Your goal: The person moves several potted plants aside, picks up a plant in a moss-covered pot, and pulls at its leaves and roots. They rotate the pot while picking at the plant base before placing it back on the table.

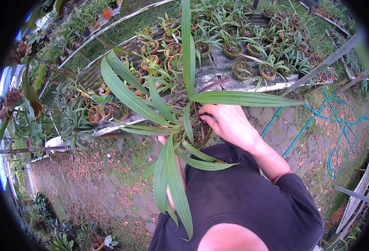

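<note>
"One plant in hand, was that the count?"

"One. Item 1: plant (130, 97), long green strap leaves fanned out in all directions, rooted in a dark pot (201, 134). It was held up in front of the person's chest, on the near side of the worktop (220, 67)."

"Right hand?"

"Item 2: right hand (231, 123), set against the right side of the pot. The fingers (209, 118) were curled over the rim and gripped it among the roots. A dark sleeve (295, 188) was pushed up the forearm."

"Left hand?"

"Item 3: left hand (163, 140), low on the pot's left side and mostly hidden behind the leaves. Only a strip of it showed, so I could not tell whether it was clenched or loose."

"Surroundings?"

"Item 4: the worktop, a long raised bench crowded with many small potted plants (151, 46), several in terracotta. Item 5: blue hose (343, 121), lying in loose loops on the ground to the right, well apart from the plant. Item 6: mossy paved ground (100, 184) with scattered fallen leaves, below and to the left."
</note>
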Demonstrator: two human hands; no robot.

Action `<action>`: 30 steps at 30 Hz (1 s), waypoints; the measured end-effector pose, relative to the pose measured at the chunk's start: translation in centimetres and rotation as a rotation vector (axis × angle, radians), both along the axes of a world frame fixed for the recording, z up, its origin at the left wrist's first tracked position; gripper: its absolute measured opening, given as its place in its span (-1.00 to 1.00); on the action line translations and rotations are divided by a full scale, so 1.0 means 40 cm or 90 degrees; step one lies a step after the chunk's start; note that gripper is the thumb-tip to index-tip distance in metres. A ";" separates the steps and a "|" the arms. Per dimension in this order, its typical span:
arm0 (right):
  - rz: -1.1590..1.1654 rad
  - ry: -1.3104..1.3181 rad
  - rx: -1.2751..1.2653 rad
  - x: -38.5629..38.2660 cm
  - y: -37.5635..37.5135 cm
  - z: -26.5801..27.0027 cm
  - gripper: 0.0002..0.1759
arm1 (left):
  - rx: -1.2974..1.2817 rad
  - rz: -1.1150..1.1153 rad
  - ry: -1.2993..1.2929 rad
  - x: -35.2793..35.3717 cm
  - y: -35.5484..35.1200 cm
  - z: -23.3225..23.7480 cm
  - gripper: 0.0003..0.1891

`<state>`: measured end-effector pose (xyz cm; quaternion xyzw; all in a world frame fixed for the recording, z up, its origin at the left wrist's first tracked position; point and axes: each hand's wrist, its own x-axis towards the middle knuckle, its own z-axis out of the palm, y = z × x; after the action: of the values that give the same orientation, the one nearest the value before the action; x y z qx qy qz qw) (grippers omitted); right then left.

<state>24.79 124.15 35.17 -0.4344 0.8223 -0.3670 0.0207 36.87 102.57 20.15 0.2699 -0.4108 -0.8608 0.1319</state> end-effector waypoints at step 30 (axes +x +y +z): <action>0.032 -0.018 0.065 0.013 -0.031 -0.021 -0.83 | -0.018 0.002 -0.001 0.024 0.006 -0.003 -0.43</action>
<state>25.29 122.92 34.32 -0.4483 0.8283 -0.3300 0.0638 37.81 102.81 20.03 0.2696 -0.4229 -0.8543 0.1368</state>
